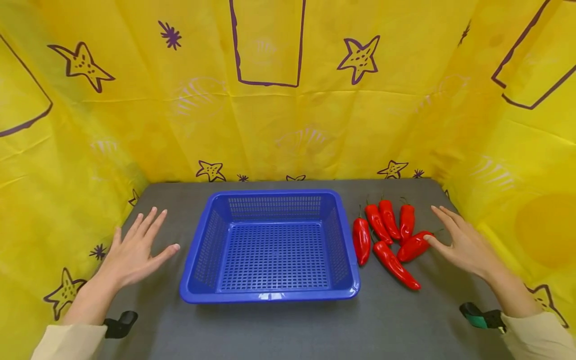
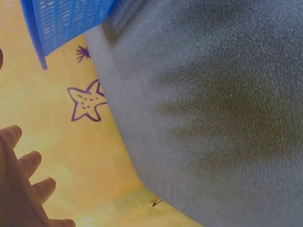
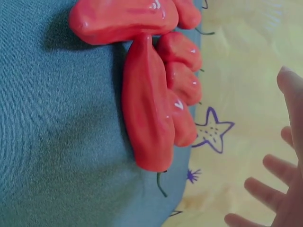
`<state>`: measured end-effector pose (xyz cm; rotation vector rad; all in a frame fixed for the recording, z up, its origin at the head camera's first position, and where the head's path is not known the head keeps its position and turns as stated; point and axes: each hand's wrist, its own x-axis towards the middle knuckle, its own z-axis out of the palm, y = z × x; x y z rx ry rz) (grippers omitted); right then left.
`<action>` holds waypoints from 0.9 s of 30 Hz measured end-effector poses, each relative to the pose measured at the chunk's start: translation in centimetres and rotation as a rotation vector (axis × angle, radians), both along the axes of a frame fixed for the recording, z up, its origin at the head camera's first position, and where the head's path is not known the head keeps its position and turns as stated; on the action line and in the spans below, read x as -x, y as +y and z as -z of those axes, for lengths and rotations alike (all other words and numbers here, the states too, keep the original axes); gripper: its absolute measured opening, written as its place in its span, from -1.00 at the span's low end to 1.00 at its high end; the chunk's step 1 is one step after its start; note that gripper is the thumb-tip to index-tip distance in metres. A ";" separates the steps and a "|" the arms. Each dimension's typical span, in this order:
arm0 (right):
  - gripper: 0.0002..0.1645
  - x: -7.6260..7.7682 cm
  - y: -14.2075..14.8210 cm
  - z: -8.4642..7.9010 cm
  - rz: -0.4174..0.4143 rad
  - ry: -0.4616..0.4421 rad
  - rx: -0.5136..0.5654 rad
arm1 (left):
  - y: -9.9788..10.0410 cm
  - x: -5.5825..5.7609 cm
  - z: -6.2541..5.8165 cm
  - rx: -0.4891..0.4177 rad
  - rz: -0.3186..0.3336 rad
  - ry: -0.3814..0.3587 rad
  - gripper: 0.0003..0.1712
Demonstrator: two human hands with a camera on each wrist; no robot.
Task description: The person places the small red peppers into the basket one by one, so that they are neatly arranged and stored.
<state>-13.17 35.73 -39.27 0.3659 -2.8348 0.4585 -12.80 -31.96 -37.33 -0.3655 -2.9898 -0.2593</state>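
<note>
A blue plastic basket (image 1: pixel 274 296) with slotted walls stands mid-table, nothing inside it. To its right lies a loose group of several glossy red peppers (image 1: pixel 396 267) with thin green stems; the right wrist view shows the peppers (image 3: pixel 147 109) close up, some touching. My left hand (image 1: pixel 135 250) hovers left of the basket, fingers spread and holding nothing. Just right of the peppers, my right hand (image 1: pixel 463 245) is held with fingers extended, its thumb overlapping the nearest pepper's end in the head view. Both hands cast soft shadows on the table.
The grey tabletop (image 1: pixel 279 335) is bordered at the back and sides by yellow cloth (image 1: pixel 270 135) printed with starfish and shells. Dark straps with a camera sit at the left wrist (image 1: pixel 120 325) and right wrist (image 1: pixel 483 318).
</note>
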 end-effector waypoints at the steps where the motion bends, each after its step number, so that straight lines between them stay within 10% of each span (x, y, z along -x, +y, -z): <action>1: -0.06 0.0 -0.1 0.1 0.001 0.000 0.016 | -0.1 0.0 0.0 -0.014 -0.003 -0.002 -0.02; 27: -0.17 -1.6 -2.5 2.5 0.082 -0.027 0.171 | 0.4 0.6 2.0 -0.413 -0.060 -0.025 0.06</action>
